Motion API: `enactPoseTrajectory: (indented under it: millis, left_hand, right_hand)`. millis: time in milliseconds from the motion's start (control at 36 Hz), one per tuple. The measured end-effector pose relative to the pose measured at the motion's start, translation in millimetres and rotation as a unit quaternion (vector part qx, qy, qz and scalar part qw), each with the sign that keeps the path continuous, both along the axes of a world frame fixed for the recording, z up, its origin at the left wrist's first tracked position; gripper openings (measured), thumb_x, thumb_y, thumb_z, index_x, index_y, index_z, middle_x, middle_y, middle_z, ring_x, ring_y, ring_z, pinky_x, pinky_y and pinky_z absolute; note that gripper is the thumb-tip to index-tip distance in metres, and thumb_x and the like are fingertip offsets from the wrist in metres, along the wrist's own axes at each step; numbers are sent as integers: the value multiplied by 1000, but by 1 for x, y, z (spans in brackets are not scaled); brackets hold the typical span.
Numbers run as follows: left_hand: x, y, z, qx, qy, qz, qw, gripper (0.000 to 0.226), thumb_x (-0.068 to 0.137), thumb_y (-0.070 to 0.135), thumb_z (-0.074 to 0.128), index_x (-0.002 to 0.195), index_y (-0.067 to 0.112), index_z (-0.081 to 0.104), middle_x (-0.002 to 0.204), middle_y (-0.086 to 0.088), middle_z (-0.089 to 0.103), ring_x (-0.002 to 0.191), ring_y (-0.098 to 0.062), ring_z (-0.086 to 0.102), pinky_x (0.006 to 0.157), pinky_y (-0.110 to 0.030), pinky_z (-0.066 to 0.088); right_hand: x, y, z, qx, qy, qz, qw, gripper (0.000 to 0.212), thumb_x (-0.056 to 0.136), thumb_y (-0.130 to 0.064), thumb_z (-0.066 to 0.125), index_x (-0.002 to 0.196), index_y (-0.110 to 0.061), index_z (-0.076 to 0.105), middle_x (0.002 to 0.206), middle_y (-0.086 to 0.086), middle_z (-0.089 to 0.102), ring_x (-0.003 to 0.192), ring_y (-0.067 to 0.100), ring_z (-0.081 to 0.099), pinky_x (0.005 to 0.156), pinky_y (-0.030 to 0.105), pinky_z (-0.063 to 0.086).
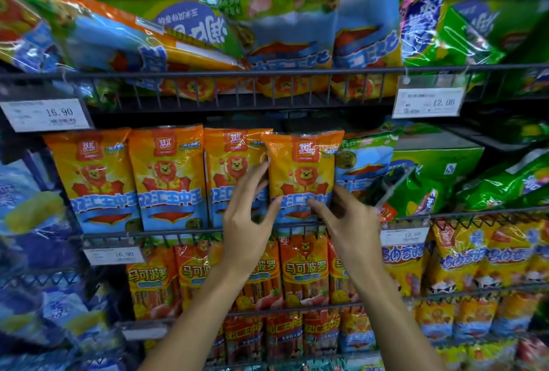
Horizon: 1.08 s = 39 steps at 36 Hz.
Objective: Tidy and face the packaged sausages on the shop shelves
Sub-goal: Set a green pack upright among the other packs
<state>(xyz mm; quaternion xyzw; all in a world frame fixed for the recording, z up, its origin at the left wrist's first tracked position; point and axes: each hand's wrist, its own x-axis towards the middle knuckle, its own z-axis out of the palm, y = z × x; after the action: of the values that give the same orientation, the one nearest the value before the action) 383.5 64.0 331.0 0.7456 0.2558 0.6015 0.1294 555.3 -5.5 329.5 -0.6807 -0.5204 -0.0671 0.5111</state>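
1. Orange sausage pack (303, 168) stands upright on the middle shelf, fourth in a row of matching packs, its top slightly forward of the others. Front faces out.
2. Left hand (249, 216): fingers spread and bent, fingertips on the pack's left edge, thumb on its lower front. Holds the pack from the left.
3. Right hand (347, 216): fingers curled round the pack's lower right edge, thumb on the lower front. Grip is loose, hand not fully closed.
4. Three matching packs (166, 177) stand upright to the left, touching side by side.
5. Wire shelf rail (178, 234) runs in front of the packs' bases.
6. Top shelf: packs (291, 32) lie tilted and upside down.
7. Price tag (427, 102) reads 12.00.
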Motion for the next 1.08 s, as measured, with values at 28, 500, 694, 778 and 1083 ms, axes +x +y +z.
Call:
enactPoseTrajectory:
  millis: [28,500,694,778,1083]
  left_hand:
    - [-1,2,-2,50,8,22,998,62,94,12,75,150,11,49,153,-5,48,140,-14,50,114,-36,46]
    - [7,10,-6,127,313,163,927,65,107,43,44,164,25,17,173,-1,0,159,-31,-7,128,-54,0]
    - [3,14,-5,121,354,154,915,66,109,45,43,165,30,10,173,-2,-8,158,-33,-10,127,-59,5]
    - [2,15,-3,121,365,154,910,66,110,46,40,165,30,9,173,-2,-8,159,-32,-9,127,-59,6]
    - [10,14,14,132,360,124,915,65,109,46,40,165,30,9,173,4,-7,159,-28,-12,127,-57,2]
  right_hand:
    - [-2,-1,-3,25,14,-8,1000,50,90,-55,70,126,-20,69,91,-8,76,79,6,70,70,32,61]
    - [-3,-4,-10,-29,-71,-57,995,51,97,-50,63,143,-31,57,121,-4,73,88,19,74,61,30,55]
    - [-4,4,-1,-189,-160,-89,965,63,99,-70,31,135,-24,52,101,0,72,92,28,71,60,35,43]
    - [-4,6,3,-183,-144,-94,968,55,102,-65,34,125,-20,57,96,3,71,91,29,70,58,35,37]
    - [-3,4,-3,-125,-136,-94,978,57,98,-66,35,111,-20,66,83,6,70,80,33,69,53,34,38]
